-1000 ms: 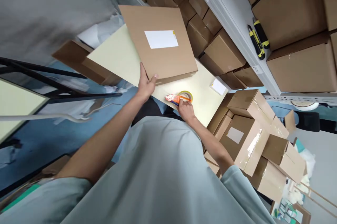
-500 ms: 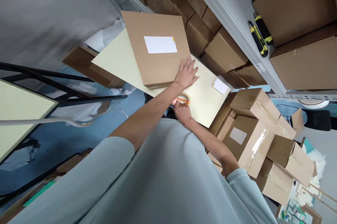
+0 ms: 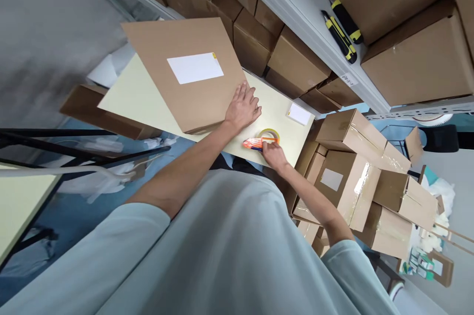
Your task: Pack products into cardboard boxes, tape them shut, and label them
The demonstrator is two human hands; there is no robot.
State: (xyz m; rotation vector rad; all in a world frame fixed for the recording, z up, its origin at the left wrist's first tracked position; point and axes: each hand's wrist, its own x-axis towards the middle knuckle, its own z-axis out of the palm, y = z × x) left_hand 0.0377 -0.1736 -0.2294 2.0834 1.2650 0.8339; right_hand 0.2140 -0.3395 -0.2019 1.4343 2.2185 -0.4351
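A large cardboard box (image 3: 202,100) with a blank white label (image 3: 195,68) on top lies on the pale yellow table (image 3: 137,93). My left hand (image 3: 243,106) rests on the box's right edge, fingers spread and stretched out. My right hand (image 3: 274,154) is closed around the handle of an orange tape dispenser (image 3: 252,143), which carries a yellowish roll of tape. The dispenser is right of the box, apart from it, over the near side of the table. What lies beneath my right fingers is hidden.
A white label sheet (image 3: 299,113) lies at the table's right end. Packed boxes (image 3: 296,63) fill the shelf behind; two utility knives (image 3: 338,36) lie on the upper shelf. Taped boxes (image 3: 342,181) are stacked on the right. An open carton (image 3: 99,112) stands left, beyond the table.
My right hand has moved right with the tape dispenser, away from the box. My left hand stays on the box's edge. The whole view has shifted and turned slightly.
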